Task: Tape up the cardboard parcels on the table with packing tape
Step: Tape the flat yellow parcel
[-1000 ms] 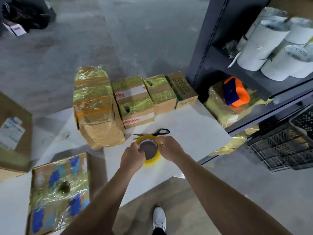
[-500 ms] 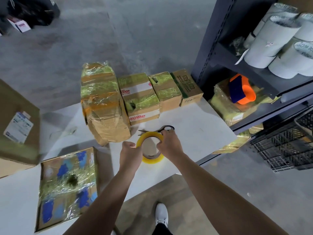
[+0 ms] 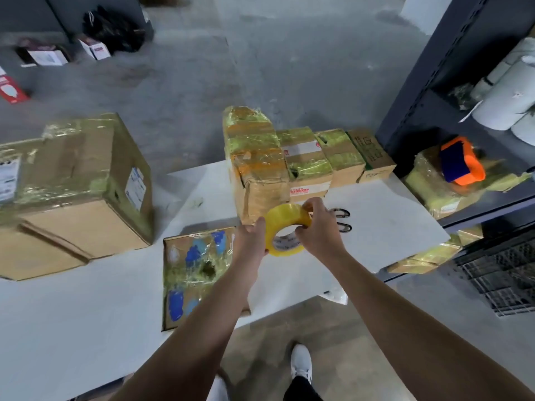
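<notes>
Head cam: tape roll (image 3: 285,230) up off the table (image 3: 390,215).
Both hands, left hand (image 3: 251,241) and right hand (image 3: 320,228), grip its rim; light, stiff, probably sticky-edged.

Both bare forearms rise from the bottom edge toward frame centre, converging. Left hand (image 3: 251,240) curled, fingers clamped on something between the hands. Right hand (image 3: 318,227) arched, fingertips (image 3: 307,204) pinching at its top.

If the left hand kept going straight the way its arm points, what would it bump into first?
Probably the yellow tape roll that the left hand already grips. Past that, most likely the tall taped parcel, though depth is hard to judge from this view.
</notes>
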Available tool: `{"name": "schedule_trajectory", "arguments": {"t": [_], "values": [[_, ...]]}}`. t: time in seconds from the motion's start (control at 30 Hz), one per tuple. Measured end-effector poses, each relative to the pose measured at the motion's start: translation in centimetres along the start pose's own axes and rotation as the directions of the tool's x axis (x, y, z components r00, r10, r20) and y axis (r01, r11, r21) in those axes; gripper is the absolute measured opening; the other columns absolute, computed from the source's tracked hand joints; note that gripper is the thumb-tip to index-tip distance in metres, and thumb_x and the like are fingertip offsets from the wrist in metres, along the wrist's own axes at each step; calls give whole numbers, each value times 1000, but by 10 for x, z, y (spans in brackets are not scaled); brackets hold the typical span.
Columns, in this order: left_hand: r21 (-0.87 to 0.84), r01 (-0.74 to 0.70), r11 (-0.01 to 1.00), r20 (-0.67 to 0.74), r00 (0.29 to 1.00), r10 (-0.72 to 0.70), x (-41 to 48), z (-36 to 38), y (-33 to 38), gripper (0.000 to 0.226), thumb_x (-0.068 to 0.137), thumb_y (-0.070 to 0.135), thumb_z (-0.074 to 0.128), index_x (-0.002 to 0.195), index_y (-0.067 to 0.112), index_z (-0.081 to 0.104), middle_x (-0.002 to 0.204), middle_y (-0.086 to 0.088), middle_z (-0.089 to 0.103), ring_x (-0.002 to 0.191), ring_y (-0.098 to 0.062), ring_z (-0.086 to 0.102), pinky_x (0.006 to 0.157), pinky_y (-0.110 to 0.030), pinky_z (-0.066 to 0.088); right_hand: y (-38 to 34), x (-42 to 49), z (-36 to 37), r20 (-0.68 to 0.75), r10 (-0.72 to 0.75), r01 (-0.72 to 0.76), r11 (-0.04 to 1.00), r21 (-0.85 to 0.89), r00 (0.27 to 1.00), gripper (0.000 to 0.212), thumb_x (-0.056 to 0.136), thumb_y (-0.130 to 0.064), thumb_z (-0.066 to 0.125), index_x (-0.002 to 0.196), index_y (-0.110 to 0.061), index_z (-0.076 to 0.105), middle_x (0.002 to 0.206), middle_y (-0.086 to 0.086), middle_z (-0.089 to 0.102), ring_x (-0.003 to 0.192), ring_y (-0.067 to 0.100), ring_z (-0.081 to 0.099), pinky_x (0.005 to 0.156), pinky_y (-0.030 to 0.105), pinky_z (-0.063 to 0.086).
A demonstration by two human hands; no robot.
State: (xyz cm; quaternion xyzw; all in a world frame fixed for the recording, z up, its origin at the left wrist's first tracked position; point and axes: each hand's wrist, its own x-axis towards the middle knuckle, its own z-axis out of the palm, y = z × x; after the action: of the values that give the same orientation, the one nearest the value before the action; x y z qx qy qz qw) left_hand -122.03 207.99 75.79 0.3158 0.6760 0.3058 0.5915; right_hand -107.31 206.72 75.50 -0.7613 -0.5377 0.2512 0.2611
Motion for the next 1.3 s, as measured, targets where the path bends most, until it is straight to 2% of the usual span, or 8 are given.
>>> {"name": "schedule_trajectory", "arguments": {"t": [0.13,0.27,0.4,0.57,0.77,0.9,1.1,1.3], "values": [[69,-37,997,59,998,33,-2,-37,-2,56,85,61,61,116,15,54,110,-6,62,99,-22,64,86,-39,58,-24,-15,17,9,-96,96,993,-68,995,60,79,-3,64,135,-15,46,127,6,53,113,31,42,79,32,36],[90,-29,996,53,998,24,-2,-69,-1,73,73,62,73,120,12,50,110,-4,60,96,-21,63,87,-39,57,-44,-31,34,15,-183,183,976,-118,983,64,77,-5,66,138,-16,49,133,6,49,115,31,41,87,29,33],[7,-21,1000,79,997,21,-2,-95,-4,65,72,54,79,116,19,46,110,-1,59,97,-22,65,86,-37,56,-60,-43,47,-37,-255,248,959,-136,966,59,73,-1,68,129,-13,54,127,8,50,109,33,43,85,30,32],[-135,-61,989,117,990,77,0,-116,-9,35,82,36,78,101,20,53,117,-10,61,101,-23,66,84,-35,59,-71,-51,55,-90,-278,265,955,-133,956,57,72,2,68,126,-10,56,125,8,51,106,31,43,84,30,33],[-161,-85,983,141,984,108,-2,-132,-8,25,86,26,74,99,18,54,115,-15,63,97,-27,68,78,-33,59,-76,-55,54,-109,-279,270,959,-89,954,55,70,4,68,122,-10,56,122,7,52,104,26,43,82,31,34],[-148,-134,980,136,979,155,-6,-135,-2,20,88,21,72,99,17,56,115,-13,62,98,-27,68,81,-35,59,-75,-52,49,-105,-251,249,968,-31,962,55,70,2,69,121,-11,55,122,4,51,107,27,49,84,37,45],[-143,-164,976,147,972,185,-12,-136,4,16,90,17,70,98,16,56,114,-13,61,95,-26,67,83,-36,59,-79,-47,37,-68,-210,214,975,62,975,51,74,1,66,120,-15,54,115,-1,49,100,20,52,75,29,43],[-213,-153,965,144,972,186,-18,-141,7,14,90,8,68,95,9,56,110,-17,61,90,-26,65,80,-36,58,-73,-45,32,-68,-173,182,968,171,983,49,79,-4,68,124,-18,54,119,1,54,104,19,55,80,34,53]]}}
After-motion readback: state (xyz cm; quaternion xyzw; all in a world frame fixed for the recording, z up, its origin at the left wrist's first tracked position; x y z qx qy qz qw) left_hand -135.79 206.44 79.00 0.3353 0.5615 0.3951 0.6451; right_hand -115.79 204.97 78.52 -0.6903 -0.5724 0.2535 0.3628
